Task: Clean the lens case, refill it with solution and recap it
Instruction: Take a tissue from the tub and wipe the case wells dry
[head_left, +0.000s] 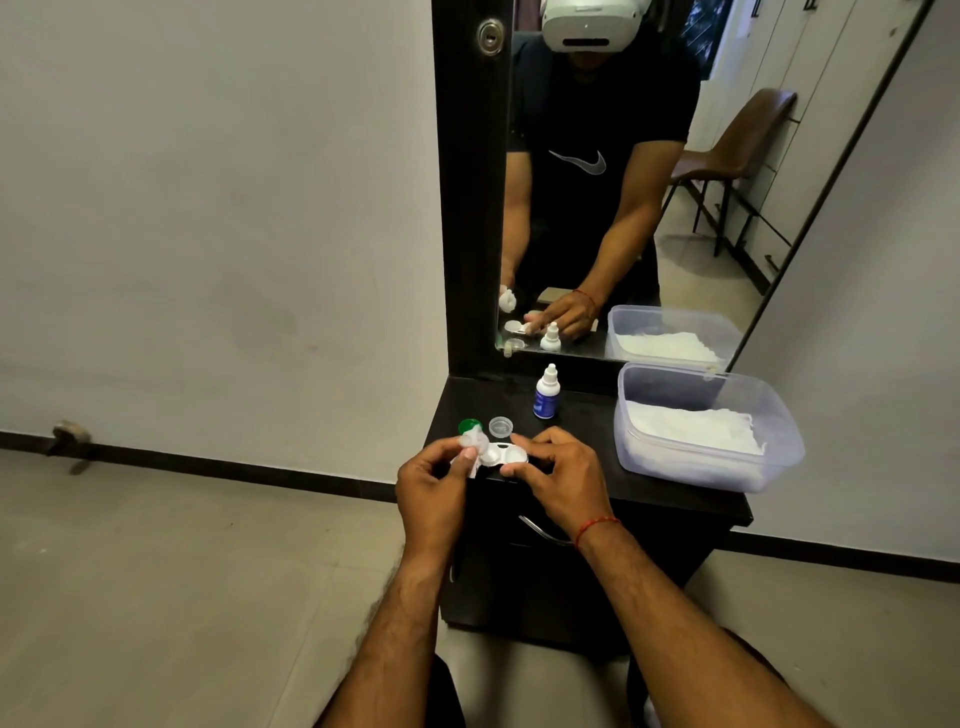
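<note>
Holding the lens case (506, 456) just above the front edge of the dark bench (587, 415), the right hand (561, 473) grips its right end, thumb on the near side and fingers curled over the far side. Both wells of the white case face up and are uncapped. The left hand (431, 478) pinches a small wad of white tissue (475, 442) between thumb and fingertips, and the wad sits at the case's left well. Whether it presses into the well I cannot tell.

Behind the case, a green cap (467, 426) and a clear cap (501, 427) lie close beside each other on the bench, the green one to the left. The solution bottle (546, 395) stands upright farther back, near the foot of the mirror (623, 208), with its white cap on. To the right stands a clear plastic container (685, 470) with folded white tissues (691, 431) in it. A red thread (597, 527) circles the right wrist.
</note>
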